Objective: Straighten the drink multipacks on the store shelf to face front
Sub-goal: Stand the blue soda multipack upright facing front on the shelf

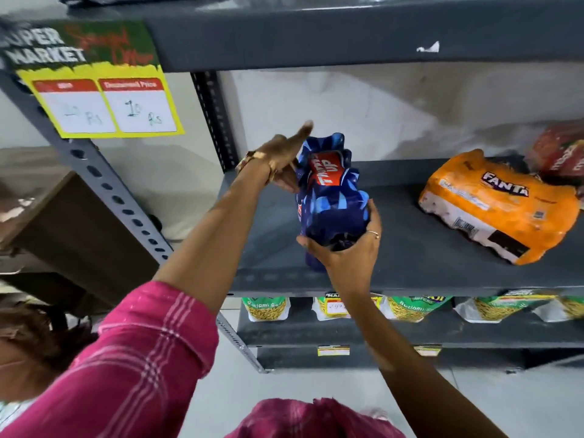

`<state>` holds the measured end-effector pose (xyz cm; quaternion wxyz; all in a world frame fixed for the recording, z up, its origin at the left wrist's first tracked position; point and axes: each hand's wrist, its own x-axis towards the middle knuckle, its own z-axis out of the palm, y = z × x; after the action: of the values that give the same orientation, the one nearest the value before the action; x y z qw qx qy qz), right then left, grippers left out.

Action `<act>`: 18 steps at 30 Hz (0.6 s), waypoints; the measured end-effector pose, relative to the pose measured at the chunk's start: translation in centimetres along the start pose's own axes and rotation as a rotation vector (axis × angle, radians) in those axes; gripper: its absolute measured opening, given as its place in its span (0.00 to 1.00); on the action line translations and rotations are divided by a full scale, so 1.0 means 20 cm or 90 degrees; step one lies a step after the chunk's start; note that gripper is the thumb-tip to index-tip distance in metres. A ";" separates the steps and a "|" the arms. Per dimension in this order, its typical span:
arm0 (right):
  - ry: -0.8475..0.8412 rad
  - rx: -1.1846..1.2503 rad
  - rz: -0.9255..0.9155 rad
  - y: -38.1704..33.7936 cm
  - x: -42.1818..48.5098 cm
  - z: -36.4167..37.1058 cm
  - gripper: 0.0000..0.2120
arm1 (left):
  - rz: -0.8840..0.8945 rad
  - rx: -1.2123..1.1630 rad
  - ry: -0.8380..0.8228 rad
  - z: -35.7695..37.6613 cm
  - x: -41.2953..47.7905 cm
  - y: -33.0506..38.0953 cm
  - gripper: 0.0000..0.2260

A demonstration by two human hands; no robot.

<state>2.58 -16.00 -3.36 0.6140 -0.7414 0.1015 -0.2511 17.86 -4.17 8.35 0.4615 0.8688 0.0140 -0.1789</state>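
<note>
1. The right hand (346, 251) cups the near end of a blue multipack (328, 197), its grip closed round the wrap.
2. The left hand (284, 159) lies flat against the pack's far left side, fingers stretched out, a bracelet at the wrist.
3. The pack stands on the grey shelf (410, 248).
4. Right of that grip, well apart, an orange Fanta multipack (496, 207) lies askew.
5. Below the grip, green snack packets (407, 308) line the lower shelf.

A yellow price sign (94, 99) hangs from the upper shelf edge at left, green snack packets (267, 308) line the lower shelf, and a brown cardboard box (72, 229) sits beside the perforated upright (110, 191).
</note>
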 end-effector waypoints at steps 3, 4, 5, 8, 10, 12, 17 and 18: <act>-0.050 0.046 -0.013 -0.02 -0.15 0.04 0.49 | 0.060 0.208 -0.086 0.09 -0.05 0.19 0.37; -0.080 0.071 -0.009 -0.01 -0.20 0.04 0.43 | 0.095 0.316 -0.107 0.12 -0.06 0.22 0.32; -0.107 0.099 0.011 0.00 -0.23 0.04 0.37 | 0.126 0.417 -0.112 0.14 -0.07 0.24 0.29; -0.030 0.154 0.108 0.06 -0.16 -0.05 0.37 | 0.181 0.559 -0.095 0.17 -0.09 0.18 0.40; 0.033 0.073 0.147 0.10 -0.03 -0.15 0.42 | 0.243 0.599 -0.003 0.17 -0.14 0.06 0.52; -0.041 0.008 0.159 0.15 0.11 -0.23 0.38 | 0.284 0.562 0.171 0.18 -0.22 -0.08 0.55; -0.200 -0.129 0.134 0.25 0.26 -0.26 0.21 | 0.168 0.123 0.379 0.27 -0.38 -0.56 0.54; -0.200 -0.134 0.126 0.25 0.27 -0.26 0.21 | 0.116 0.014 0.314 0.28 -0.38 -0.63 0.53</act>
<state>5.36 -24.11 -6.26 0.5633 -0.8177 0.1028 -0.0588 6.62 -0.44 -2.02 0.4488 0.8888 0.0461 0.0803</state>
